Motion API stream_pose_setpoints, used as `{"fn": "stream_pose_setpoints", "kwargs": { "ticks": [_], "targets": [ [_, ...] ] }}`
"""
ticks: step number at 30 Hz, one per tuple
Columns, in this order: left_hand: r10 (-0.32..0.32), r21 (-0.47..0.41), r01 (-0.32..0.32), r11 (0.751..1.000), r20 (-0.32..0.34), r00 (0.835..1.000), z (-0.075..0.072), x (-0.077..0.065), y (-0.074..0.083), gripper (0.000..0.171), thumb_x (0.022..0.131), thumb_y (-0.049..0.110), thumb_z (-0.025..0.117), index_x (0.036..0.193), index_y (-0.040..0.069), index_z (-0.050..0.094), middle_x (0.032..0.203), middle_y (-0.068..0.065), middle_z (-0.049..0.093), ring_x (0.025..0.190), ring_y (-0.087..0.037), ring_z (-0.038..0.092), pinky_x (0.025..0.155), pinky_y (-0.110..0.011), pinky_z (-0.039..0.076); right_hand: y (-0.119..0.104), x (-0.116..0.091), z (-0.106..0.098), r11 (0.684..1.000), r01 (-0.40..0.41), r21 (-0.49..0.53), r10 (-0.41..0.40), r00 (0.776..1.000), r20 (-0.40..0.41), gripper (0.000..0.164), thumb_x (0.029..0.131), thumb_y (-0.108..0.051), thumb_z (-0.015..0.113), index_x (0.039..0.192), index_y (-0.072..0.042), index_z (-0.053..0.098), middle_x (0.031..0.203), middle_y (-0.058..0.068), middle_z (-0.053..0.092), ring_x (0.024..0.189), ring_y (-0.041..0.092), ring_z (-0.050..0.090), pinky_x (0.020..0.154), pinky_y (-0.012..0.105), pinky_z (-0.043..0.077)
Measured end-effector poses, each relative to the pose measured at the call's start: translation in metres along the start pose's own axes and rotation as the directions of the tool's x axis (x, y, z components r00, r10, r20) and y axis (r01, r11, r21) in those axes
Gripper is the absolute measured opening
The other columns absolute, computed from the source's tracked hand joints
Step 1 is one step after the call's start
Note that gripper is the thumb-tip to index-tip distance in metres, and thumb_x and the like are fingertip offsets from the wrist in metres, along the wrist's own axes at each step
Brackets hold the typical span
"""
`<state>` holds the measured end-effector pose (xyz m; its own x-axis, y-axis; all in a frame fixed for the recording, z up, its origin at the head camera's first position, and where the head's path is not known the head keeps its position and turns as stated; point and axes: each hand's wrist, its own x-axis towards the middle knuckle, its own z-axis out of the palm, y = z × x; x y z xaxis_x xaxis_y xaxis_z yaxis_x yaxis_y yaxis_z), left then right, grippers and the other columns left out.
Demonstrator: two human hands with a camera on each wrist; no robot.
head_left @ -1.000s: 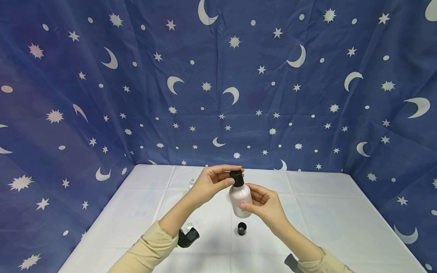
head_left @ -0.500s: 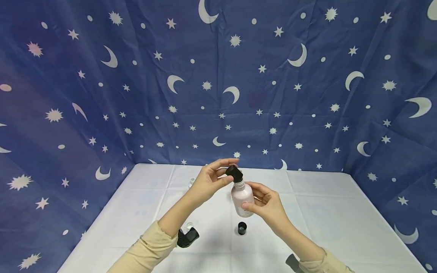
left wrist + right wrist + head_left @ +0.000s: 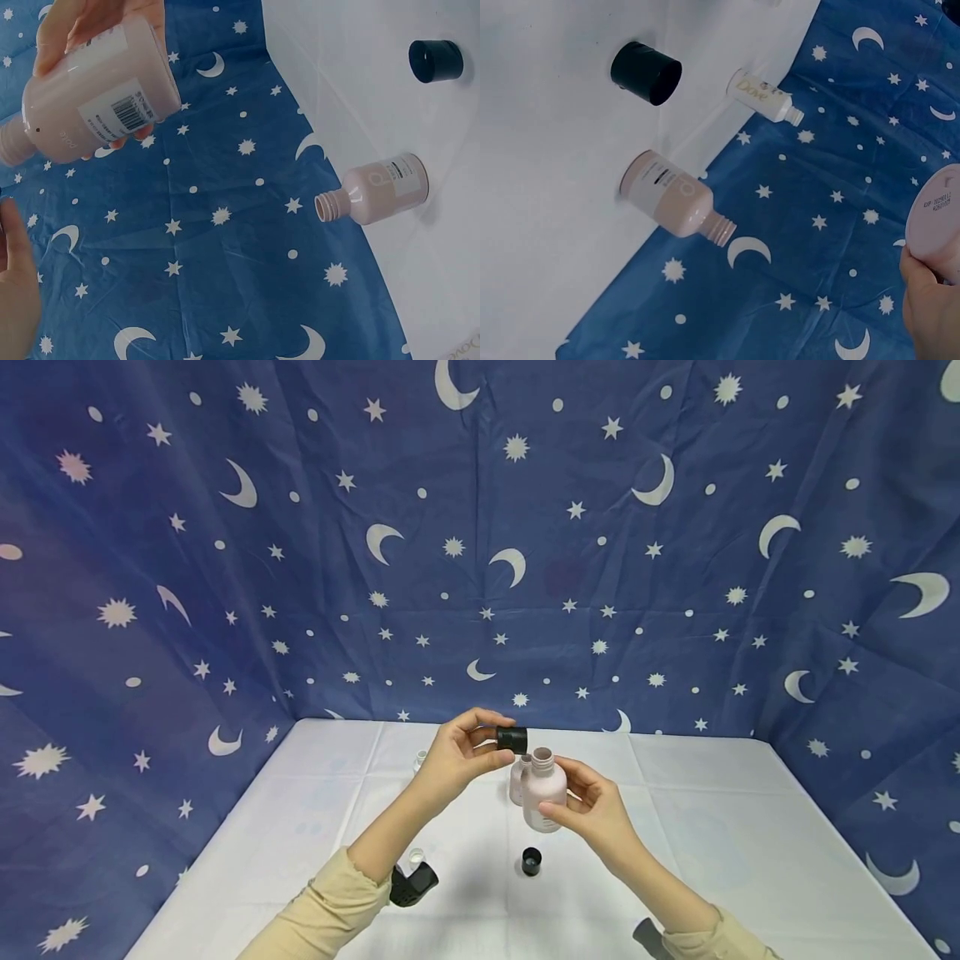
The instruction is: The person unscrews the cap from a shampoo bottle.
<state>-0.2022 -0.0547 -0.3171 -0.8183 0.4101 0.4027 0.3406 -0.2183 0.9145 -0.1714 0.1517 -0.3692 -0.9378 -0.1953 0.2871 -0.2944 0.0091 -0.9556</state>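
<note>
My left hand (image 3: 453, 758) pinches a black bottle cap (image 3: 513, 741) between thumb and fingers, just off the neck of a bottle. My right hand (image 3: 592, 800) grips that pale pink bottle (image 3: 543, 793) by its body, raised above the table and slightly tilted. Its threaded neck is uncovered. In the left wrist view the pink bottle (image 3: 97, 97) shows a barcode label. Behind it on the table stands a second uncapped pink bottle (image 3: 517, 783), partly hidden in the head view and whole in the right wrist view.
Another black cap (image 3: 531, 862) lies on the white-covered table (image 3: 712, 860) nearer me. A white Dove bottle (image 3: 759, 94), uncapped, stands farther left. A small whitish round piece (image 3: 416, 857) lies near my left wrist camera (image 3: 413, 885). Blue star-patterned cloth (image 3: 480, 568) hangs around the table.
The black cap has come off the pink bottle's neck and turned sideways in my left hand. My right hand has shifted the bottle slightly right, uncovering the pink bottle behind.
</note>
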Motion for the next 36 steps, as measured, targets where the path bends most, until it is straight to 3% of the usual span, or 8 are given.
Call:
{"fn": "stream_pose_setpoints", "kwargs": {
  "ticks": [5,12,14,20,23,27,31,36],
  "targets": [
    [0.017,0.052,-0.015,0.999,-0.032,0.999,0.0,0.0,-0.001,0.057,0.073,0.017,0.08,0.111,-0.016,0.053,0.099,0.006,0.062,0.089,-0.005,0.063,0.083,-0.019,0.054,0.001,-0.001,-0.003,0.998,0.015,-0.061,-0.016,1.0,-0.006,0.057,0.075,0.006,0.072,0.126,0.011,0.047,0.112,-0.009,0.057,0.1,-0.001,0.057,0.088,0.015,0.051],
    [0.012,0.081,-0.009,0.997,-0.04,0.999,0.002,0.0,-0.003,0.044,0.071,0.0,0.079,0.105,-0.016,0.055,0.094,0.01,0.064,0.081,-0.005,0.063,0.079,-0.017,0.053,0.005,-0.001,-0.011,0.979,0.061,-0.194,-0.068,0.997,-0.026,0.053,0.074,0.005,0.074,0.122,0.008,0.052,0.12,0.018,0.056,0.099,-0.005,0.058,0.09,0.018,0.051],
    [0.009,0.075,-0.007,0.997,-0.028,1.0,0.002,0.0,-0.004,0.042,0.07,-0.003,0.078,0.103,-0.017,0.054,0.095,0.009,0.064,0.083,-0.004,0.063,0.079,-0.017,0.054,0.006,0.0,-0.014,0.972,0.087,-0.217,-0.093,0.996,-0.015,0.052,0.074,0.004,0.075,0.12,0.007,0.052,0.119,0.021,0.056,0.098,-0.005,0.058,0.09,0.017,0.051],
    [-0.001,0.068,-0.002,0.998,0.042,0.999,0.003,0.0,-0.007,0.035,0.069,-0.01,0.074,0.093,-0.016,0.049,0.1,0.006,0.061,0.094,-0.003,0.063,0.086,-0.02,0.053,0.009,0.001,-0.023,0.943,0.166,-0.287,-0.172,0.985,0.004,0.047,0.073,0.0,0.078,0.114,0.004,0.058,0.109,-0.002,0.06,0.097,-0.005,0.056,0.087,0.012,0.05],
    [-0.023,0.068,0.02,0.997,0.048,0.999,0.004,0.0,-0.008,0.036,0.071,-0.012,0.072,0.1,-0.015,0.05,0.099,0.006,0.061,0.091,-0.003,0.062,0.083,-0.019,0.054,0.012,0.003,-0.029,0.935,0.174,-0.309,-0.183,0.983,0.001,0.047,0.072,-0.001,0.079,0.114,0.003,0.059,0.108,-0.006,0.06,0.097,-0.006,0.056,0.086,0.011,0.049],
    [-0.052,0.079,0.048,0.996,0.055,0.997,0.005,0.0,-0.011,0.047,0.074,-0.012,0.069,0.118,-0.011,0.054,0.109,-0.01,0.062,0.092,-0.004,0.061,0.085,-0.02,0.054,0.013,0.005,-0.035,0.932,0.157,-0.327,-0.165,0.986,0.004,0.048,0.071,0.0,0.079,0.114,0.004,0.058,0.111,0.005,0.061,0.098,-0.009,0.055,0.087,0.01,0.048],
    [-0.057,0.084,0.051,0.995,0.064,0.996,0.005,-0.001,-0.015,0.048,0.076,-0.014,0.066,0.122,-0.013,0.054,0.123,-0.03,0.052,0.097,-0.002,0.061,0.089,-0.024,0.053,0.014,0.006,-0.039,0.926,0.14,-0.35,-0.145,0.989,0.013,0.049,0.073,0.0,0.078,0.116,0.006,0.056,0.114,0.02,0.06,0.099,-0.012,0.053,0.088,0.017,0.051],
    [-0.079,0.065,0.075,0.995,0.052,0.996,0.006,-0.001,-0.019,0.044,0.075,-0.016,0.065,0.118,-0.015,0.054,0.12,-0.03,0.054,0.097,-0.003,0.063,0.088,-0.024,0.054,0.018,0.011,-0.046,0.91,0.134,-0.392,-0.139,0.99,0.017,0.053,0.075,0.0,0.076,0.123,0.005,0.053,0.118,0.023,0.06,0.101,-0.012,0.051,0.089,0.033,0.054]
  ]
}}
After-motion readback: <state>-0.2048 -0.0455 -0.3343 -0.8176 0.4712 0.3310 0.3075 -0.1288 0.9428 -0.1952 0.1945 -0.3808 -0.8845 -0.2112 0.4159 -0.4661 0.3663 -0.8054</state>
